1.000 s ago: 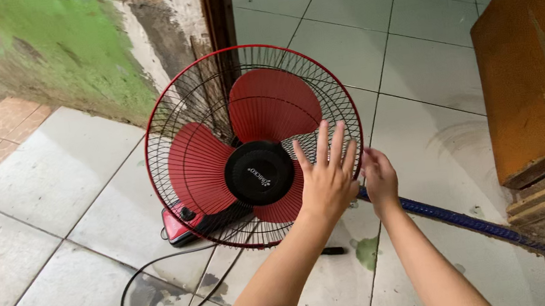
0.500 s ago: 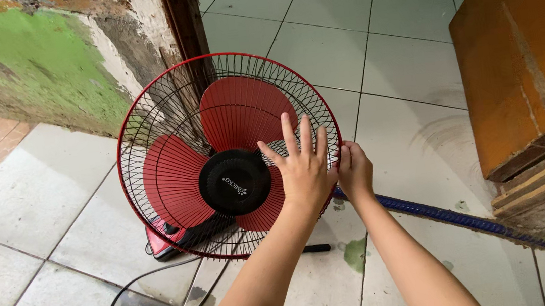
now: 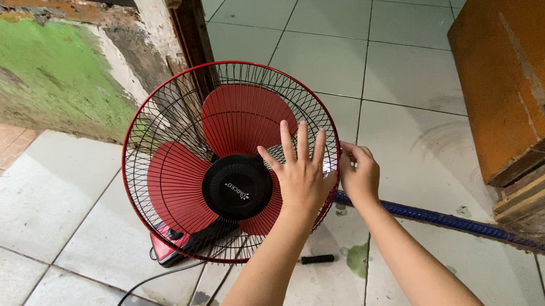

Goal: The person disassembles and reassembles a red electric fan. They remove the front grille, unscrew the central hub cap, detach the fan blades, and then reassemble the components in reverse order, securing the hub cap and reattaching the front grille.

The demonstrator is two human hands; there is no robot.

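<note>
**Hands at the fan guard rim**

Between the earlier frames and this one I saw little change: both hands stayed on the fan (image 3: 231,161), standing tilted on the glossy floor tiles (image 3: 406,71). The left hand (image 3: 300,176) lay flat, fingers spread, on the wire grille. The right hand (image 3: 359,176) curled at the red rim, seemingly pinching it. Ribbed red blades, matte black hub.

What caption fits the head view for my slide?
Left hand flat on the red fan's wire grille, right hand gripping its rim, fan standing on a tiled floor.
</note>
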